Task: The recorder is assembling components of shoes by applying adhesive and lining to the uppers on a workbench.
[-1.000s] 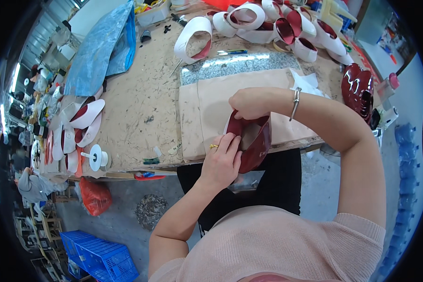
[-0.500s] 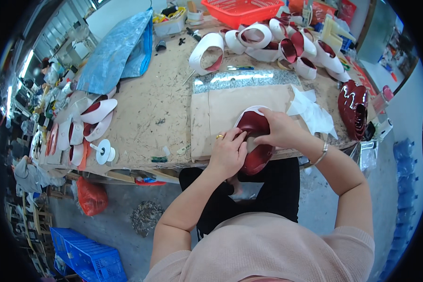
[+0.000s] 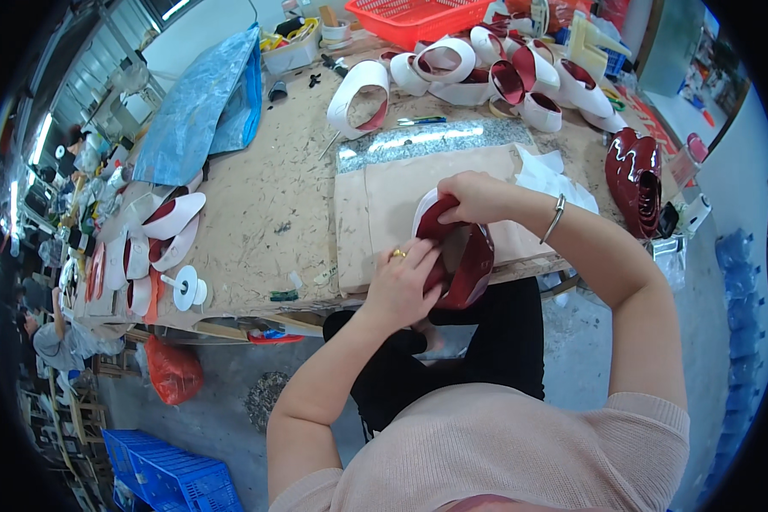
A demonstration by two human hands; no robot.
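A glossy dark red shoe upper piece [image 3: 468, 260] with a white lining is held over the near edge of the workbench [image 3: 256, 213]. My left hand [image 3: 404, 282], with a ring on one finger, presses on its left side. My right hand [image 3: 469, 196], with a bracelet on the wrist, grips its top edge. Under it lies a tan board [image 3: 384, 209] with a speckled grey slab [image 3: 427, 141] behind.
Several white and red looped shoe pieces [image 3: 486, 72] are piled at the back by an orange basket [image 3: 414, 17]. More pieces [image 3: 158, 239] lie at the left. A stack of red pieces [image 3: 636, 179] is on the right, a blue bag [image 3: 200, 107] at the back left, and blue crates [image 3: 162, 474] on the floor.
My view has shifted so the bench sits lower in the frame. Both hands stayed on the red piece and turned it, my right hand moving from its upper right to its top.
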